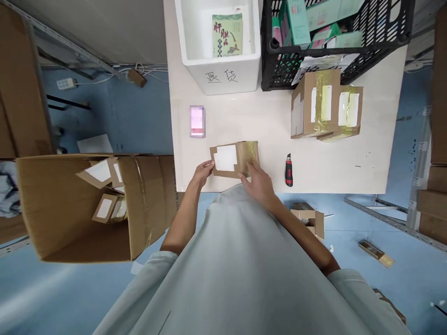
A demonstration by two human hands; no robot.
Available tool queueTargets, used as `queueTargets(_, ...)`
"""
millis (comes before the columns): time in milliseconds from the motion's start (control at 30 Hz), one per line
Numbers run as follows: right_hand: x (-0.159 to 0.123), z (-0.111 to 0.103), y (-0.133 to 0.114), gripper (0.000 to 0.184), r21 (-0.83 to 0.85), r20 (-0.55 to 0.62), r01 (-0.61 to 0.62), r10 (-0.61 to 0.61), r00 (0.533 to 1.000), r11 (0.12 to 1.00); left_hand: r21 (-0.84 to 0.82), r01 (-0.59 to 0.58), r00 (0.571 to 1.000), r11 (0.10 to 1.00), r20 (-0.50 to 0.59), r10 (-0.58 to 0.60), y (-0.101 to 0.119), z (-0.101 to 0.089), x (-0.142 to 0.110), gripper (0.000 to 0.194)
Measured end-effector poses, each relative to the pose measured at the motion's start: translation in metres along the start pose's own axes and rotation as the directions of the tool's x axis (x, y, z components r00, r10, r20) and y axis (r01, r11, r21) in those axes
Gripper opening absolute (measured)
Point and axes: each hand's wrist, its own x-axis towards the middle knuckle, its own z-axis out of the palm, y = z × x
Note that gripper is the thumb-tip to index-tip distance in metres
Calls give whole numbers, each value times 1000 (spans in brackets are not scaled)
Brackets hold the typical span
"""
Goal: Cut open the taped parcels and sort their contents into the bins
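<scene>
Parcel (240, 168) sited at the near edge of the table (240, 111), toward its near left corner. White label (226, 158) seen on its left part; right end wrapped in yellowish tape (251, 150). Its left end is pinched between thumb and fingers of the left hand (203, 173). The taped end is touched by the right hand (259, 185), thumb set apart from the fingers, near the parcel's near side; whether that end is gripped or merely pressed cannot be told from above.

Phone (197, 122) laid flat beyond the parcel, near the table's left edge, screen lit and blurred. Cutter (288, 171), red and black, placed right of the right hand, close to the near edge. Farther back, toward the right edge, two taped cartons (307, 103) are set side by side, both labelled. Behind them a black crate (270, 72) is filled with green and pink packs (298, 23). Left of the crate, a white tub (223, 77) is placed toward the far left corner, handwritten characters on its front; a green packet (227, 35) is held inside.

Off the table's left edge, a large box (152, 200) is found open, small parcels (104, 208) contained within.
</scene>
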Motion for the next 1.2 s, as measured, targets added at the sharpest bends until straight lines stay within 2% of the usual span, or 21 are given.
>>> queueTargets(100,15,-10,24,72,24,-15,-62,63,998,998,-22,-15,1000,1000,-4,15,4,16,-3,59)
queueTargets(267,58,-28,83,77,300,-6,-260,274,962,918,-8,-93,996,996,-5,93,18,55,-9,65)
queueTargets(367,75,-37,96,82,361,9,-337,358,934,870,37,-132,991,991,-25,133,30,70,-17,78)
queueTargets(433,79,-42,95,84,381,-12,-345,378,926,858,70,-149,988,986,-40,152,37,71,-27,87)
queueTargets(500,77,-45,93,84,421,-59,-301,357,932,855,101,-161,984,982,-57,167,43,65,-38,88)
queueTargets(567,69,-44,92,82,458,-123,-209,295,948,864,131,-181,978,975,-78,192,46,57,-50,80)
queueTargets(700,44,-27,99,82,528,-215,-27,165,962,849,126,-244,961,962,-105,257,39,46,-70,66)
queueTargets(767,32,-15,107,82,569,-190,-25,161,969,822,115,-223,966,968,-107,235,29,45,-78,76)
queueTargets(833,21,-5,115,81,590,-132,-90,206,970,802,120,-152,980,981,-114,166,19,47,-85,88)
queueTargets(900,14,0,122,78,596,-81,-165,263,961,786,122,-86,986,989,-134,102,12,50,-91,93)
queueTargets(1000,13,-5,129,73,615,-71,-168,266,961,770,105,-98,977,990,-180,116,12,58,-97,90)
queueTargets(1067,17,-16,131,70,633,-113,-100,219,969,768,108,-164,965,980,-189,183,17,63,-99,84)
queueTargets(1200,31,-33,136,60,625,-210,39,121,970,780,163,-283,943,945,-131,305,25,72,-98,71)
